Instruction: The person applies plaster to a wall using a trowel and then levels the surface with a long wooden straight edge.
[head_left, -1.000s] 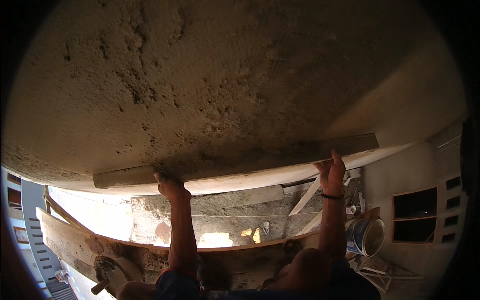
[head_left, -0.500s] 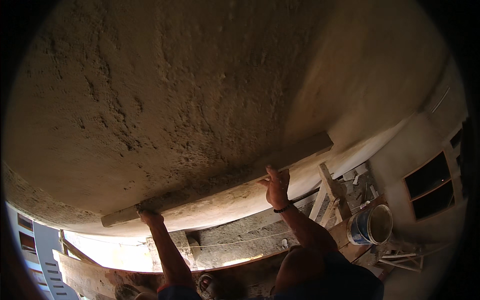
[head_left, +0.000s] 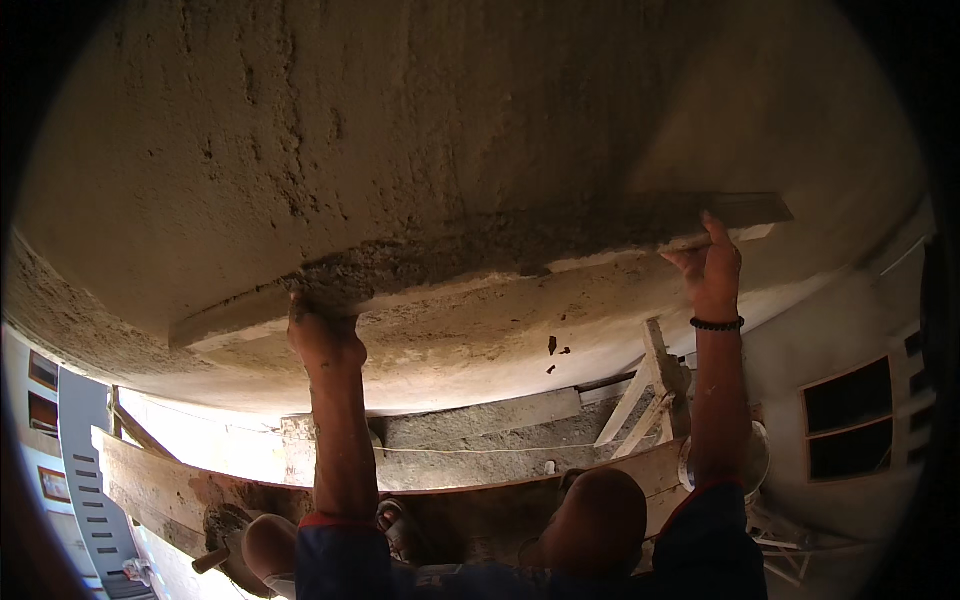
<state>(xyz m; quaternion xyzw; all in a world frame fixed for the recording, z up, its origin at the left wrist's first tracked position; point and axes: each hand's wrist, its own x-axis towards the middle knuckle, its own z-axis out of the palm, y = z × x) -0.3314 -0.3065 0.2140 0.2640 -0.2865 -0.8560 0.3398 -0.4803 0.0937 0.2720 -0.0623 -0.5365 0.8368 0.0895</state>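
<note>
A long straight board [head_left: 752, 208] lies against the rough, damp plaster surface [head_left: 470, 120] overhead, slanting up toward the right, with dark wet mortar [head_left: 420, 265] heaped along its middle. My left hand [head_left: 327, 340] grips the board left of centre, its fingertips partly hidden in the mortar. My right hand [head_left: 712, 270] holds the board near its right end, fingers against the edge and underside. A few dark lumps [head_left: 552, 345] are in the air below the board.
Below me is a wooden plank platform [head_left: 140, 480], with a trowel [head_left: 215, 562] at its left and my sandalled foot [head_left: 392, 520] on it. A bucket [head_left: 755, 460] sits behind my right arm, near timber braces [head_left: 655, 380]. A window [head_left: 845, 420] is in the right wall.
The board and both hands have moved farther up the picture across the plaster, and the view has shifted. More mortar has gathered on the board, and lumps now show falling below it.
</note>
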